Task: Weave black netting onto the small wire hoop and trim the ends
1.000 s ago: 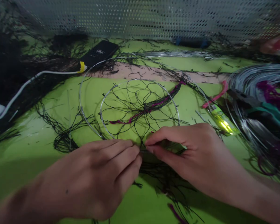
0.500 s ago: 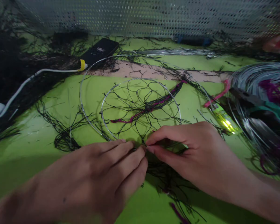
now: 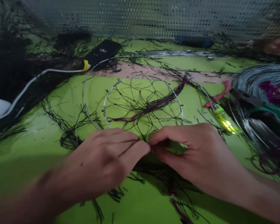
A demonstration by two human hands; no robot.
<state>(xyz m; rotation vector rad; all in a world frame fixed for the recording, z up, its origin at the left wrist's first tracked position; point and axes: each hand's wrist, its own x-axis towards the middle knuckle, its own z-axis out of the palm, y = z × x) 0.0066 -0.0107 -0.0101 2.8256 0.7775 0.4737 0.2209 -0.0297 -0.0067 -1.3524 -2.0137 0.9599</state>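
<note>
A round black net (image 3: pixel 148 107) is stretched inside a thin wire ring (image 3: pixel 182 109), with a purple thread (image 3: pixel 163 102) running through its gathered middle. At the ring's near edge my right hand (image 3: pixel 196 155) pinches a net strand between thumb and forefinger. My left hand (image 3: pixel 107 155) is closed at the same spot, its fingertips touching those of the right and covering the near rim. Just what lies between the fingertips is hidden; the net's cord runs into them. A larger wire hoop (image 3: pixel 84 96) lies around and behind the ring. Loose black netting (image 3: pixel 158 169) hangs below both hands.
Coiled wire (image 3: pixel 259 73), green-handled pliers (image 3: pixel 270 109) and a yellow-green lighter (image 3: pixel 225 119) lie to the right. A black phone (image 3: pixel 104 51) with a white cable (image 3: pixel 44 72) sits at back left, beside piled black netting (image 3: pixel 11 71). A perforated grey panel (image 3: pixel 140 18) stands behind.
My left hand has drawn its fingers in and turned, moving from lying flat along the rim to a closed grip by the right fingertips. The right hand keeps its pinch.
</note>
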